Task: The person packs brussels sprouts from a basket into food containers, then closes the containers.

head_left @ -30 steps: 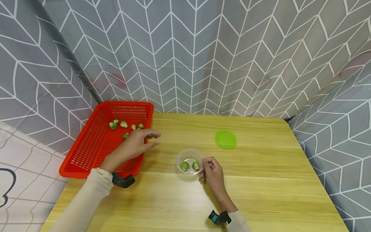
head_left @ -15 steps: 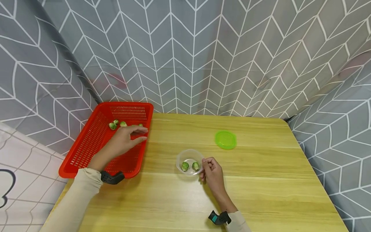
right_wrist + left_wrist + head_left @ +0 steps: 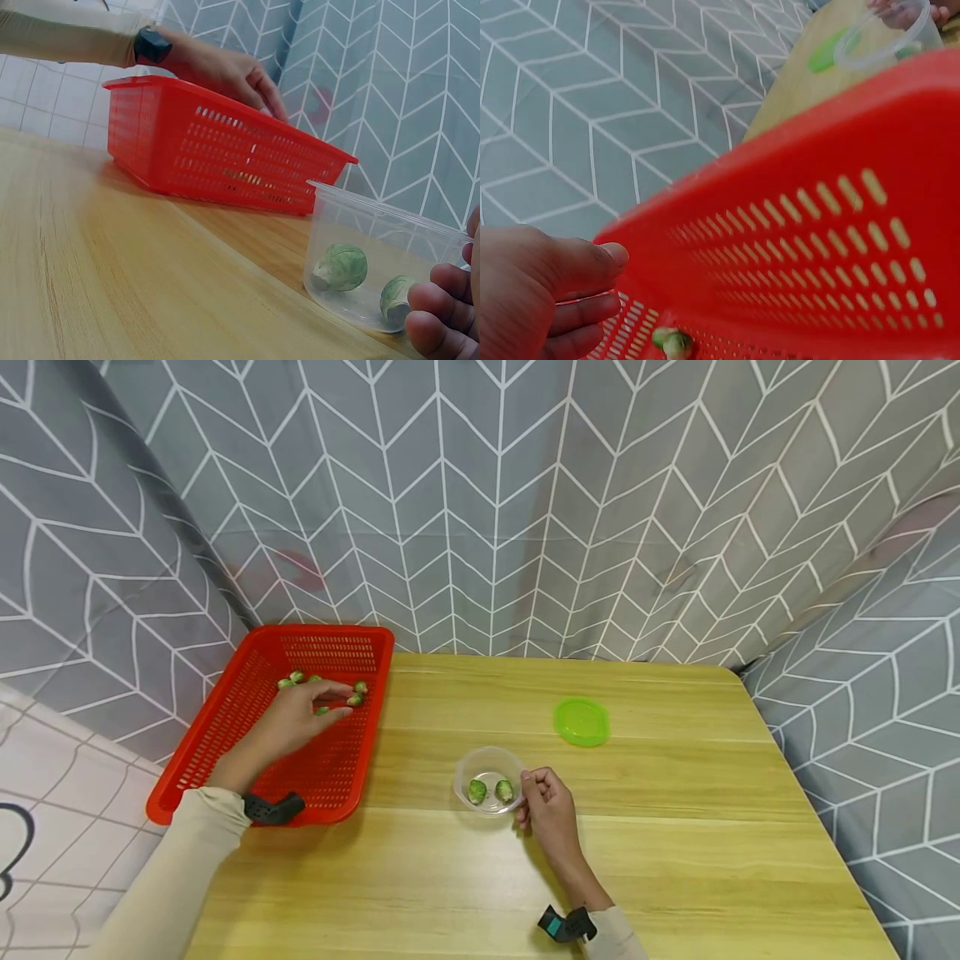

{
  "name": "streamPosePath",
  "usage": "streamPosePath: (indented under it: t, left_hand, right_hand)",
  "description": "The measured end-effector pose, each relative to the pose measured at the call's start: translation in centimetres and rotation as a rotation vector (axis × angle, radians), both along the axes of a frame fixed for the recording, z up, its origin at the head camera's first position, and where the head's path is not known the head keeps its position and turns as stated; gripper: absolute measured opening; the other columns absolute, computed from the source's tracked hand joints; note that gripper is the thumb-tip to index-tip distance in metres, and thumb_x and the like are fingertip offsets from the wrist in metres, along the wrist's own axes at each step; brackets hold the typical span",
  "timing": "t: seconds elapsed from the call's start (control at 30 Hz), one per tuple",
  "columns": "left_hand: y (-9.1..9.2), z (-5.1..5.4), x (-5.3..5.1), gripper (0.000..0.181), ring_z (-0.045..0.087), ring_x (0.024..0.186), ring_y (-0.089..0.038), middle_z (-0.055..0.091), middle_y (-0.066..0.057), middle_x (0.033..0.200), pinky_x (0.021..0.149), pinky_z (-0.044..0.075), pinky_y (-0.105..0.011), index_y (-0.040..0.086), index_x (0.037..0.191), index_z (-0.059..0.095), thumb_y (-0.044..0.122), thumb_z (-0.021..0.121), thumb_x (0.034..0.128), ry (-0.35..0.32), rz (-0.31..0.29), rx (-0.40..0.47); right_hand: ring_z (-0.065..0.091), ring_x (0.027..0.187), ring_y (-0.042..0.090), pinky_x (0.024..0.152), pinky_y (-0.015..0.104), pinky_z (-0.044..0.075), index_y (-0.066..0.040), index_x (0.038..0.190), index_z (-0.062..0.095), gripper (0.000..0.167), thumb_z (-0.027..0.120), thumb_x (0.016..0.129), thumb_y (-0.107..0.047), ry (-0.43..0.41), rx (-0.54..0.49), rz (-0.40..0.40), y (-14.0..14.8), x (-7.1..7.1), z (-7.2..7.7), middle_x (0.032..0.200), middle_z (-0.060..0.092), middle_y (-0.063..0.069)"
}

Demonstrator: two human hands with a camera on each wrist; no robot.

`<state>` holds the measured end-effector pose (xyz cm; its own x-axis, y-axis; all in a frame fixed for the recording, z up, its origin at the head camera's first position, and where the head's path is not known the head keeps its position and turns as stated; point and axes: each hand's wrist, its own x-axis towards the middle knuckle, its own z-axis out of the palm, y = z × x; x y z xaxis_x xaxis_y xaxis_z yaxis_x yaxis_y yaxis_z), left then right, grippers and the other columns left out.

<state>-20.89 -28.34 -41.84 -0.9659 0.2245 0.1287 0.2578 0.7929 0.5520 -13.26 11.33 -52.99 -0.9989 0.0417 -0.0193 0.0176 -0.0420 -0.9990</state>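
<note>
My left hand (image 3: 303, 714) reaches over the red perforated basket (image 3: 330, 777), thumb and fingers apart with nothing between them. Brussels sprouts lie on the basket floor; one sprout (image 3: 355, 700) is just beyond the fingertips, and others are partly covered by the hand. In the left wrist view a pair of sprouts (image 3: 676, 344) shows low in the basket. My right hand (image 3: 550, 810) pinches the rim of a clear round plastic container (image 3: 487, 760) standing on the table. Inside it are two sprouts, a left one (image 3: 341, 268) and a right one (image 3: 394, 300).
A green lid (image 3: 582, 722) lies flat on the wooden table (image 3: 675, 827), behind and to the right of the container. Grey patterned curtains (image 3: 480, 510) hang along the back and sides. The basket's raised wall stands between the left hand and the container.
My left hand has moved left, from above the basket's right edge to over its interior, and lower. The right hand and the container have stayed in place.
</note>
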Motion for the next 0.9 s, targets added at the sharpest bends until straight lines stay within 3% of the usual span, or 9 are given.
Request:
streamPosePath:
  t: [0.4, 0.63, 0.9]
  left_hand:
    - [-1.8, -1.5, -1.2, 0.04, 0.065, 0.112, -0.038, 0.068, -0.021, 0.124, 0.093, 0.052, -0.056, -0.003, 0.128, 0.065, 0.014, 0.075, 0.092, 0.012, -0.016, -0.034]
    - [-2.4, -2.1, -1.9, 0.04, 0.064, 0.113, -0.04, 0.068, -0.023, 0.124, 0.093, 0.051, -0.057, -0.004, 0.129, 0.064, 0.011, 0.073, 0.0925, -0.024, 0.0, -0.066]
    - [-3.4, -2.8, -2.8, 0.037, 0.066, 0.107, -0.041, 0.07, -0.024, 0.117, 0.09, 0.052, -0.056, -0.006, 0.124, 0.066, 0.007, 0.074, 0.0907, 0.026, -0.01, -0.094]
  right_hand:
    - [0.055, 0.045, 0.017, 0.039, 0.029, 0.048, 0.003, 0.095, 0.058, 0.033, 0.062, 0.102, -0.03, -0.003, -0.003, 0.001, 0.1, 0.0, 0.0, 0.063, 0.059, 0.015]
    - [0.056, 0.045, 0.018, 0.039, 0.03, 0.049, 0.006, 0.097, 0.058, 0.035, 0.061, 0.103, -0.029, -0.002, 0.007, 0.005, 0.1, 0.1, 0.2, 0.064, 0.059, 0.018]
    - [0.056, 0.045, 0.018, 0.039, 0.03, 0.049, 0.008, 0.098, 0.058, 0.036, 0.061, 0.102, -0.028, -0.005, 0.005, 0.006, 0.1, 0.1, 0.3, 0.064, 0.06, 0.019]
